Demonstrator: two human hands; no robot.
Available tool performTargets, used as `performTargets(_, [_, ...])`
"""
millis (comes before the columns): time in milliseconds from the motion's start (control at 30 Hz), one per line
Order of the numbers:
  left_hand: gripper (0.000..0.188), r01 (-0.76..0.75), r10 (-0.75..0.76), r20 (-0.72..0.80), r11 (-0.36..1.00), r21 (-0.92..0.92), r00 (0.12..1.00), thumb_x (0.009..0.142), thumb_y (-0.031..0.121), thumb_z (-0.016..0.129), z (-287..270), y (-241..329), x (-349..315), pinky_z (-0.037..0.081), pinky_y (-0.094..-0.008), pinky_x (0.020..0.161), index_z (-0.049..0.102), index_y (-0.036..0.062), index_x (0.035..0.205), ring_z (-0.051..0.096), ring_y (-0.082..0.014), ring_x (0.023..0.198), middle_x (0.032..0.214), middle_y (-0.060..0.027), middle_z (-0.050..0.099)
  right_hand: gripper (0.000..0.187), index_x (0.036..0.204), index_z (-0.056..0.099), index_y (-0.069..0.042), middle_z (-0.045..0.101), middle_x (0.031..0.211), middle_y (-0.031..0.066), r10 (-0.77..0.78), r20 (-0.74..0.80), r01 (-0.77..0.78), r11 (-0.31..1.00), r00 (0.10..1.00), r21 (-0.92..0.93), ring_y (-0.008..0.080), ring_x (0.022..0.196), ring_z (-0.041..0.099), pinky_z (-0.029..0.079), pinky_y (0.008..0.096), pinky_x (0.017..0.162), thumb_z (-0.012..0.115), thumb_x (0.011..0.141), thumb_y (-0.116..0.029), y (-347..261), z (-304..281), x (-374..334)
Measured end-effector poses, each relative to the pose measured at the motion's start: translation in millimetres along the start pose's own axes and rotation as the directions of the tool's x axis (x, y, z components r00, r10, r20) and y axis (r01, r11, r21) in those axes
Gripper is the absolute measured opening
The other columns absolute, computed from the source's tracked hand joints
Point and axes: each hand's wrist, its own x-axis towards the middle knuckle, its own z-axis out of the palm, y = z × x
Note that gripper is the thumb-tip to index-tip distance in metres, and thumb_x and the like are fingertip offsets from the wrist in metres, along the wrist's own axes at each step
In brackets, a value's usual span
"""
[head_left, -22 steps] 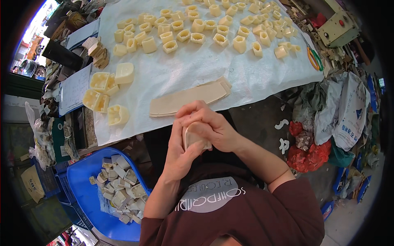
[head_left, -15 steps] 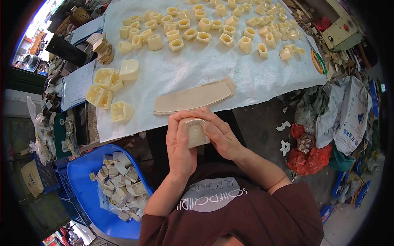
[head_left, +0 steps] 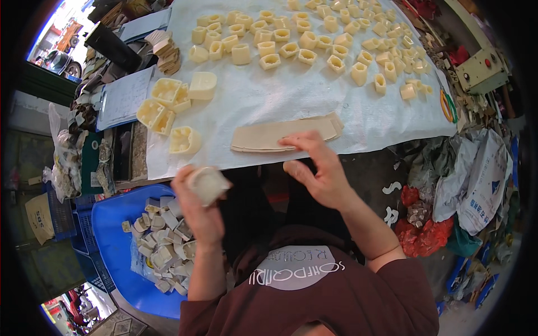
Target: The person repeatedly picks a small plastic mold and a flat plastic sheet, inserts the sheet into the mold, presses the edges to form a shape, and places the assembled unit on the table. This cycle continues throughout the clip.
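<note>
Hands parted; left hand (head_left: 200, 210) grips cream block (head_left: 207, 183).

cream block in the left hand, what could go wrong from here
1. The left hand grips the cream block off the table, above the blue bin; a slip would likely drop it in.
2. The right hand reaches the flat sheets near the table edge and might nudge them off.

A small cream-coloured moulded block (head_left: 206, 183) sits gripped in the left hand (head_left: 199, 210), raised above a blue plastic tub (head_left: 109, 235); tan flat strips (head_left: 283, 134) lie stacked on the white sheet (head_left: 263, 95).
</note>
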Motion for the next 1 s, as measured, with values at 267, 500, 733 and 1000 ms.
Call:
performTargets(267, [0.035, 0.331, 0.385, -0.392, 0.218, 0.918, 0.836, 0.089, 0.022, 0.051, -181, 15, -50, 0.04, -0.0384, 0.087, 0.046, 0.0048, 0.119, 0.049, -0.0281, 0.099, 0.112, -0.0147, 0.047, 0.015, 0.078, 0.056, -0.003, 0.055, 0.097, 0.0083, -0.114, 0.227, 0.202, 0.888, 0.967, -0.414, 0.0268, 0.094, 0.05, 0.043, 0.0373, 0.08, 0.069, 0.072, -0.008, 15, 1, 35])
performTargets(500, [0.048, 0.738, 0.445, -0.608, -0.219, 0.639, 0.658, 0.077, 0.014, 0.06, -214, 4, -83, 0.032, -0.0431, 0.095, 0.047, 0.0075, 0.124, 0.043, -0.0354, 0.108, 0.116, -0.0199, 0.046, 0.016, 0.078, 0.056, -0.002, 0.053, 0.093, 0.0091, -0.083, 0.315, 0.243, 0.825, 0.945, -0.511, 0.0265, 0.091, 0.049, 0.043, 0.0368, 0.079, 0.069, 0.071, -0.009, 19, 8, 47])
performTargets(733, [0.042, -0.06, 0.506, -0.127, 0.338, 0.939, 0.853, 0.074, 0.0, 0.055, -89, 17, -7, 0.032, -0.0418, 0.097, 0.05, -0.002, 0.115, 0.045, -0.0335, 0.109, 0.112, -0.0178, 0.051, 0.009, 0.074, 0.057, -0.001, 0.053, 0.091, 0.0102, -0.105, 0.346, 0.315, 0.705, 0.932, -0.635, 0.0267, 0.088, 0.05, 0.044, 0.0361, 0.076, 0.063, 0.072, -0.007, 24, 14, 47])
performTargets(1000, [0.03, -0.625, 0.436, 0.468, 0.356, 0.694, 0.768, 0.065, -0.002, 0.063, 29, 3, 26, 0.035, -0.0362, 0.083, 0.062, 0.0079, 0.093, 0.051, -0.0263, 0.094, 0.096, -0.0082, 0.055, 0.01, 0.072, 0.058, -0.002, 0.053, 0.085, 0.0097, -0.13, 0.369, 0.364, 0.632, 0.92, -0.685, 0.025, 0.083, 0.052, 0.048, 0.0338, 0.069, 0.061, 0.065, -0.008, 17, 16, 51])
